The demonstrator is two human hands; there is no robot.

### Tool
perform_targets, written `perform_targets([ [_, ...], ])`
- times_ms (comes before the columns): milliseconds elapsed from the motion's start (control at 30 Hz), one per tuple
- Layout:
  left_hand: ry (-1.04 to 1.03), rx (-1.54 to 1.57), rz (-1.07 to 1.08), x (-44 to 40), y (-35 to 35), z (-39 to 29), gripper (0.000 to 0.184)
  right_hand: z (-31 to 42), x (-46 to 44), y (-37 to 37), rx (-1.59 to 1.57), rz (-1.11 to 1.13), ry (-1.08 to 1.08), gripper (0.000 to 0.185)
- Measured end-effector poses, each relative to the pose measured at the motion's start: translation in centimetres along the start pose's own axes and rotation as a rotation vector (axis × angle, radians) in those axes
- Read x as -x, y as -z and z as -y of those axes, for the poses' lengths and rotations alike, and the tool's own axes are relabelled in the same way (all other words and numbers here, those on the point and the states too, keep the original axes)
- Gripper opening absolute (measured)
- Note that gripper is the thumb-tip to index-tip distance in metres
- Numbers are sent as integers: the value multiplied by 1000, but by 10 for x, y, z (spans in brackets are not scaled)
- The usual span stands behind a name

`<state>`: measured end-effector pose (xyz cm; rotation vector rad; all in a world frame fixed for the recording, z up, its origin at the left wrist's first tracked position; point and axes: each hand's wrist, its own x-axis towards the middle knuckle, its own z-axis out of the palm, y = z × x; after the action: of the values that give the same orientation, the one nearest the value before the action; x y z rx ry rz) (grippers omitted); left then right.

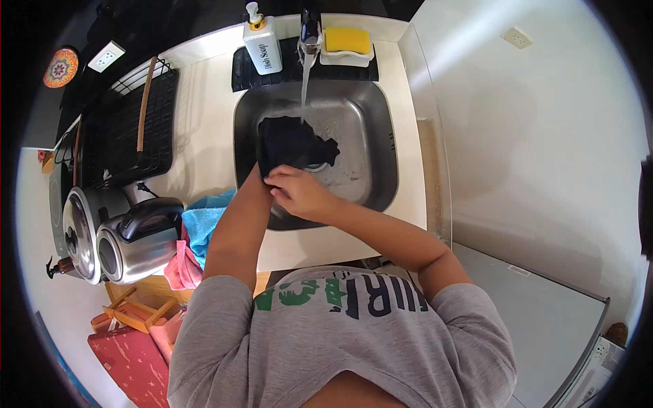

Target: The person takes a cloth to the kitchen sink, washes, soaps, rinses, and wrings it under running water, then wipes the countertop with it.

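A black cloth (289, 141) hangs over the steel sink (371, 170), with water from the faucet (310, 37) running down onto it. My left forearm goes up into the cloth, which covers my left hand completely, so its fingers are hidden. My right hand (299, 192) is closed at the cloth's lower edge, beside my left wrist, its fingertips pinching the fabric. One end of the cloth trails to the right, over the drain.
Behind the sink stand a dish soap bottle (264, 47) and a yellow sponge (347, 41) in a white holder. To the left are a black dish rack (160, 129), a steel kettle (146, 245), a lidded pot (81, 234) and blue (204, 221) and pink towels (182, 268).
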<state>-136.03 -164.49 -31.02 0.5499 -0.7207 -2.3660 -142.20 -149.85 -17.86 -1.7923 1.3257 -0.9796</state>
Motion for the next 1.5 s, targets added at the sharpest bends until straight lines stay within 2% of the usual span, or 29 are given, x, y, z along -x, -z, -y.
perform_targets([
  [133,-79,97,-9,14,-2,18,53,-21,-10,11,165,-180,112,36],
  [267,-219,191,-16,14,-5,38,52,-60,-46,-10,296,-304,-7,44],
  [300,-260,196,-8,15,-8,35,51,-63,-58,-9,440,-510,75,34],
  [333,-177,214,-214,29,-57,3,44,-66,-64,-6,506,-610,114,29],
  [367,-175,212,-221,33,-71,-16,44,-70,-70,-4,573,-713,148,25],
  [433,-350,-1245,23,35,-88,-47,32,-80,-79,14,25,-443,-375,56],
  [467,-602,-1409,-16,33,-109,-56,16,-107,-86,17,-163,-443,-365,58],
  [500,-604,-1418,-19,36,-121,-68,16,-143,-91,15,-351,-440,-352,60],
  [533,-665,-1646,80,40,-133,-79,14,-169,-93,15,-828,-340,-564,67],
  [567,-718,-1872,186,45,-141,-87,13,-170,-90,18,-832,-337,-560,67],
  [633,-768,-2101,294,49,-147,-91,12,-168,-80,22,-1320,-254,-810,71],
  [667,-869,-1940,202,49,-148,-93,12,-169,-75,18,-1381,-236,-679,78],
  [733,-958,-1778,106,54,-143,-93,12,-202,-75,-2,-1466,-238,-702,82],
  [767,-742,-1367,41,58,-135,-89,12,-212,-75,-9,-1549,-251,-730,85],
  [800,-624,-1160,16,54,-116,-79,12,-193,-78,-2,-1547,-249,-736,85],
  [867,-398,-736,-85,44,-78,-59,11,-157,-78,13,-1704,-331,-1009,63],
  [900,-269,-532,-168,35,-59,-47,11,-156,-74,9,-1699,-332,-1011,63],
  [967,-94,-206,-310,22,-29,-23,11,-159,-72,-6,-1456,-452,-780,43],
  [1000,-37,-82,-360,16,-20,-13,12,-142,-69,-11,-1310,-604,-639,31],
  [1033,-1,10,-385,10,-12,-3,12,-125,-67,-14,-1304,-604,-635,31],
  [1100,43,132,-375,3,-2,12,13,-93,-60,-22,-682,-642,-468,22],
  [1133,44,177,-337,0,1,17,14,-83,-62,-24,-676,-639,-467,22],
  [1200,47,245,-254,-3,4,25,16,-76,-61,-31,-19,-563,-348,19],
  [1233,44,275,-207,-5,6,28,18,-80,-64,-28,-20,-559,-347,19],
  [1300,42,354,-103,-6,7,35,20,-96,-76,-17,52,-731,-321,21],
  [1333,40,391,-55,-7,8,36,21,-101,-83,-11,156,-768,-387,21],
  [1433,51,457,75,-3,-8,24,24,-133,-98,-11,200,-803,-378,22],
  [1467,-117,6,121,-6,-3,23,21,-127,-101,-12,200,-798,-259,22],
  [1500,-124,9,116,-6,4,21,21,-119,-100,-16,199,-790,-256,22],
])
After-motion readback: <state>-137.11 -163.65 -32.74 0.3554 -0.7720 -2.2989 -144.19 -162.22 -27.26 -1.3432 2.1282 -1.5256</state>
